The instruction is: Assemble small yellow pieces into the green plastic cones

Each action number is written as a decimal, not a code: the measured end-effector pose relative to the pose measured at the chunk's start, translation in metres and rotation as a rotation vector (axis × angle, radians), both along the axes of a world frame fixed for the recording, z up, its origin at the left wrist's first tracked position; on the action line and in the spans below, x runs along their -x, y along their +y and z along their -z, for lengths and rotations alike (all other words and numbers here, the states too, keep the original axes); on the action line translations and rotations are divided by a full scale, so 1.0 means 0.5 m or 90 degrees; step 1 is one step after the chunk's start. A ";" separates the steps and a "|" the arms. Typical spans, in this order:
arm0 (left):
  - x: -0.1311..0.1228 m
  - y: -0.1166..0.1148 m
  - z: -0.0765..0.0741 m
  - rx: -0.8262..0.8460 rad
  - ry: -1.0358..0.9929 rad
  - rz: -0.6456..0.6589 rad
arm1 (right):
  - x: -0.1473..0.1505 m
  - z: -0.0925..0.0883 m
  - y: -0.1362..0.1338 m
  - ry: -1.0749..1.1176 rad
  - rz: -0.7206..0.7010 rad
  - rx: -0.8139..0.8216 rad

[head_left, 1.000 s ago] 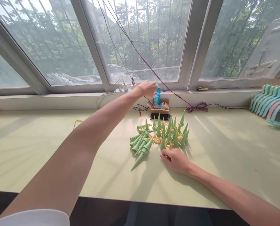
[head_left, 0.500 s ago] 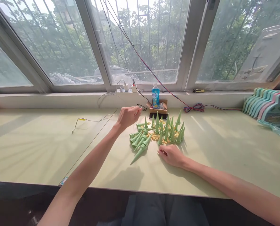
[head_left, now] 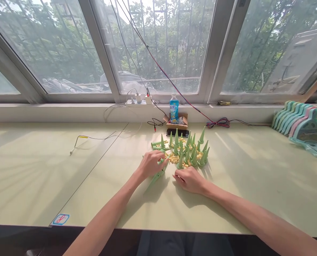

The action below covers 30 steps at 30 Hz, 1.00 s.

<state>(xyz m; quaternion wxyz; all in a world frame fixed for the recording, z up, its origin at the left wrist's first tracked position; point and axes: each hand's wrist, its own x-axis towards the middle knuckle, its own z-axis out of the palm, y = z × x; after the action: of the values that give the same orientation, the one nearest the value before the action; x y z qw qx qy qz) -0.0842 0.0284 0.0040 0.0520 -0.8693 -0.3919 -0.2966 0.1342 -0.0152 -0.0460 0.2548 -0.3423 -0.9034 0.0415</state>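
Note:
My left hand [head_left: 152,164] is over the green plastic cones [head_left: 157,176] that lie on their sides, its fingers curled round one of them and hiding much of the pile. My right hand [head_left: 189,180] rests on the tabletop in front of the upright cones, fingers curled in; anything inside them is hidden. Several green pointed cones [head_left: 176,138] stand upright in a cluster just beyond it. Among them are scattered small yellow pegs [head_left: 173,158].
Behind the cones lie a black phone [head_left: 177,133] and a small cardboard box [head_left: 176,126] with a blue-labelled bottle [head_left: 174,109]. A coiled red-black cable [head_left: 218,123] lies near the window. Pastel hangers [head_left: 297,119] stand far right. A thin wire [head_left: 99,137] lies left.
My left hand has come down and toward me, from above the table left of the phone onto the lying cones. My right hand has stayed nearly in place, still curled. The view has shifted slightly.

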 end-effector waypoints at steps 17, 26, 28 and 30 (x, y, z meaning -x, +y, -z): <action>-0.004 -0.012 0.011 0.130 0.061 -0.104 | -0.002 -0.022 -0.005 0.003 0.070 -0.104; -0.007 -0.011 0.017 0.143 0.076 -0.097 | -0.009 -0.022 0.005 0.296 0.205 -0.175; -0.007 -0.011 0.019 0.135 0.077 -0.097 | -0.009 -0.020 0.006 0.297 0.228 -0.160; -0.006 -0.012 0.021 0.124 0.070 -0.101 | -0.009 -0.018 0.006 0.279 0.240 -0.133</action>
<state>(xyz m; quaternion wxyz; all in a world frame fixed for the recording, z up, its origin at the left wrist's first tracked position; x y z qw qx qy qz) -0.0810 0.0224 -0.0065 0.0118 -0.8516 -0.4829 -0.2036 0.1388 -0.0121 -0.0369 0.4808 -0.4584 -0.7470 -0.0267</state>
